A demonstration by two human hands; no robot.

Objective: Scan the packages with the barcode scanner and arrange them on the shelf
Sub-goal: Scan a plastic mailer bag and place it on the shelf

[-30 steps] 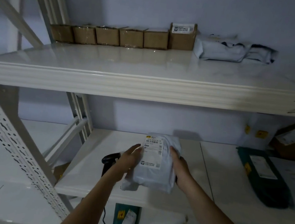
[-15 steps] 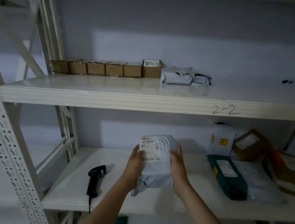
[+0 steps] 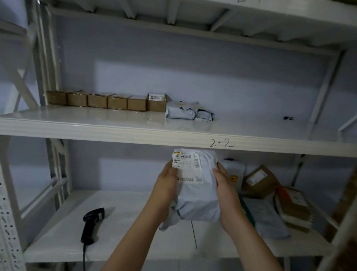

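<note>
The grey parcel has been raised since a second ago — then low over the lower shelf, now with its top edge just under the lip marked "2-2" of the upper shelf. The barcode scanner, hidden behind the left wrist earlier, is now seen lying untouched at about 8 o'clock from the parcel, well apart. Scanning is therefore judged done; placement beside the grey bags, at 12 o'clock, is likely next. The parcel is clasped from both sides — the left hand with thumb on the label, the right hand with fingers wrapped behind. Both forearms are extended upward.
</note>
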